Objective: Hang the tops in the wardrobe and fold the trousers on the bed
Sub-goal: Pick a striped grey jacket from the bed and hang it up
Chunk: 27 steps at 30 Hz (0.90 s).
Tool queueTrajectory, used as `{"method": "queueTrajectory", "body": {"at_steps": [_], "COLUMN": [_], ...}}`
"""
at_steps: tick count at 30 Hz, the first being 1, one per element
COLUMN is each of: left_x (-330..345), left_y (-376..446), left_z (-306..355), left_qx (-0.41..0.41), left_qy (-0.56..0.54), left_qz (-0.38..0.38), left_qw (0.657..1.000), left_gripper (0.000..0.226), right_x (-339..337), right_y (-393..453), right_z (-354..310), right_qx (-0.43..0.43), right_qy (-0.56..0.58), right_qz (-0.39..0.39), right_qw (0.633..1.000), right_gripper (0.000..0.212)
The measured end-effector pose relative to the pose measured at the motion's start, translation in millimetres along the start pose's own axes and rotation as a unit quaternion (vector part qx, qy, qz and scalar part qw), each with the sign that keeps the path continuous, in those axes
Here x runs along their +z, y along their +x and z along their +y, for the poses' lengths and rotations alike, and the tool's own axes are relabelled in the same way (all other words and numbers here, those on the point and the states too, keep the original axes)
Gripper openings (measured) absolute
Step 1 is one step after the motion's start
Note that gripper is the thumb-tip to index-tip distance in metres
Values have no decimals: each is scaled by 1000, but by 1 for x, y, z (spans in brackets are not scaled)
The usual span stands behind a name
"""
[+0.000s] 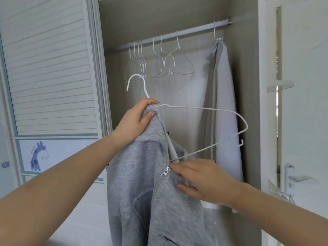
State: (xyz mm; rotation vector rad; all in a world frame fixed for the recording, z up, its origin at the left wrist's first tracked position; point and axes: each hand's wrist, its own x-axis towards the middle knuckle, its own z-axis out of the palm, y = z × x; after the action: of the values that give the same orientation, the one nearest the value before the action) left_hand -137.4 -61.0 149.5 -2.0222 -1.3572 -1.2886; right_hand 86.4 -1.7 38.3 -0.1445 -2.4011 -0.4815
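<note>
A grey zip-up top (140, 192) hangs in front of the open wardrobe, half on a white wire hanger (204, 108). My left hand (134, 119) grips the top's shoulder together with the hanger's neck, just below the hook. The hanger's right arm sticks out bare to the right. My right hand (200, 180) pinches the top's front edge beside the zip pull (166, 171), thumb underneath. Another grey top (221, 96) hangs from the wardrobe rail (177, 35) at the right end.
Several bare wire hangers (156, 63) hang on the rail's left and middle. A louvred sliding door (49, 68) with a giraffe picture stands left. A white door with a handle (298, 178) is at the right. The wardrobe's pale floor shelf lies below.
</note>
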Motion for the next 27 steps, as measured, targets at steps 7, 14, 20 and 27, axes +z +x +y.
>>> {"method": "queueTrajectory", "body": {"at_steps": [7, 14, 20, 27], "left_x": [-2, -12, -14, 20], "left_y": [-14, -47, -80, -95], "left_z": [-9, -51, -81, -91], "left_qx": [-3, -74, -57, 32], "left_qy": [-10, -14, 37, 196], "left_qz": [-6, -44, -98, -190], "left_qw": [1000, 996, 993, 962], "left_gripper": [35, 39, 31, 33], "right_x": [16, 29, 21, 9], "right_y": [4, -12, -16, 8], "right_z": [14, 67, 101, 114], "right_qx": [197, 129, 94, 87], "right_qy": [339, -4, -140, -234], "right_qz": [-313, -272, -228, -257], "right_qw": [865, 954, 959, 934], "right_gripper": [39, 30, 32, 22]}}
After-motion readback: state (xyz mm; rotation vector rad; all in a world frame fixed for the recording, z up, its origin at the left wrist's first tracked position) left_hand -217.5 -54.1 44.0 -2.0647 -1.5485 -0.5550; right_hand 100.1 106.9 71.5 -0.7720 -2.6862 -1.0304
